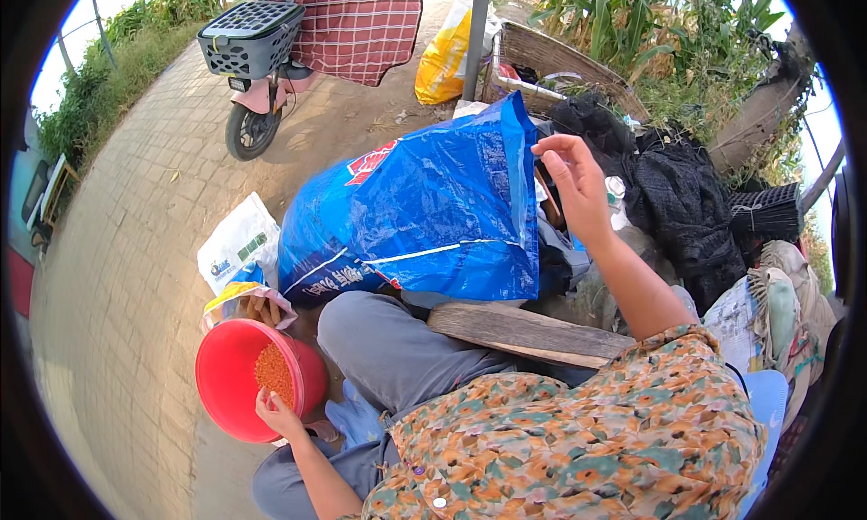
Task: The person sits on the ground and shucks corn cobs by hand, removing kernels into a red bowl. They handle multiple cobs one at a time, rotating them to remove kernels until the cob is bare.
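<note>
My left hand (278, 415) is at the near rim of a red plastic bucket (227, 378), its fingers curled. Whether anything small is in those fingers cannot be told. Orange-yellow corn kernels (274, 374) lie inside the bucket. My right hand (576, 184) is raised beside the mouth of a large, full-looking blue woven plastic sack (433, 208), fingertips close to its edge, thumb apart from the fingers. The sack lies on its side with its mouth towards the right; its contents are hidden. Behind the bucket, an open printed bag (230, 300) holds what look like corn cobs (261, 311).
A wooden board (528, 330) lies beside my leg. A white printed bag (240, 242) is left of the sack. Farther off are a pink scooter (261, 106), a metal post (477, 39), a yellow-white bag (443, 56), a wicker-like bin (569, 62) and black netting (684, 208).
</note>
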{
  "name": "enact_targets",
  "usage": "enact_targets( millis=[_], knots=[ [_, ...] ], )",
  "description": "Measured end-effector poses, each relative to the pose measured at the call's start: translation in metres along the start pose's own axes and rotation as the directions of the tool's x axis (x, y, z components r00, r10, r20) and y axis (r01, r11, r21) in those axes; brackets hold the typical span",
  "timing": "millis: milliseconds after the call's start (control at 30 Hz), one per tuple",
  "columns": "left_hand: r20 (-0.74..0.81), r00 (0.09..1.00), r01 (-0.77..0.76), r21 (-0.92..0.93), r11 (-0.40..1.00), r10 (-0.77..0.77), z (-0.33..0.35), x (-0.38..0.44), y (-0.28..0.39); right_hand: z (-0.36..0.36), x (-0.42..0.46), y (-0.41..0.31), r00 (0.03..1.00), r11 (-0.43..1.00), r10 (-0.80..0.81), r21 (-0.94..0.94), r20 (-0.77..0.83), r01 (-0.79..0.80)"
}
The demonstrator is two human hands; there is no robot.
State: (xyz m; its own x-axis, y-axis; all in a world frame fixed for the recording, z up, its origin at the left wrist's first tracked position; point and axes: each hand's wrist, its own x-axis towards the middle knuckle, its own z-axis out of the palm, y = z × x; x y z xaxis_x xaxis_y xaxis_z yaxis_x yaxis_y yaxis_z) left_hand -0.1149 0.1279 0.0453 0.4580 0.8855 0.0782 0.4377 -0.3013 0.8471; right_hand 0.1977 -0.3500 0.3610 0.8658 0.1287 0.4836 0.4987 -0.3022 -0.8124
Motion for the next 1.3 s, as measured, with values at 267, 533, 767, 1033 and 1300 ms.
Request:
enact_targets(
  millis=[267, 533, 767, 1033, 1300],
  knots=[
    [0.226, 0.892, -0.320, -0.299, 0.899, 0.392, 0.048, -0.077, 0.261, 0.067, -0.044, 0.017, 0.901, 0.988, 0.020, 0.132, 0.433, -0.085],
    [0.677, 0.517, -0.432, -0.321, 0.842, 0.524, 0.137, -0.124, 0.423, 0.073, -0.009, 0.037, 0.816, 0.711, -0.082, 0.607, 0.572, -0.355],
    [0.664, 0.673, -0.058, -0.392, 0.918, 0.326, 0.176, -0.123, 0.429, 0.019, -0.011, 0.058, 0.724, 0.806, -0.273, 0.562, 0.633, -0.186],
    [0.583, 0.731, 0.029, -0.545, 0.838, 0.354, 0.149, -0.119, 0.480, -0.021, -0.040, 0.100, 0.690, 0.885, -0.319, -0.056, 0.649, 0.462],
    [0.440, 0.873, -0.007, -0.425, 0.905, 0.213, 0.109, -0.119, 0.463, -0.010, -0.040, 0.082, 0.575, 0.746, -0.641, 0.238, 0.509, 0.622]
  ],
)
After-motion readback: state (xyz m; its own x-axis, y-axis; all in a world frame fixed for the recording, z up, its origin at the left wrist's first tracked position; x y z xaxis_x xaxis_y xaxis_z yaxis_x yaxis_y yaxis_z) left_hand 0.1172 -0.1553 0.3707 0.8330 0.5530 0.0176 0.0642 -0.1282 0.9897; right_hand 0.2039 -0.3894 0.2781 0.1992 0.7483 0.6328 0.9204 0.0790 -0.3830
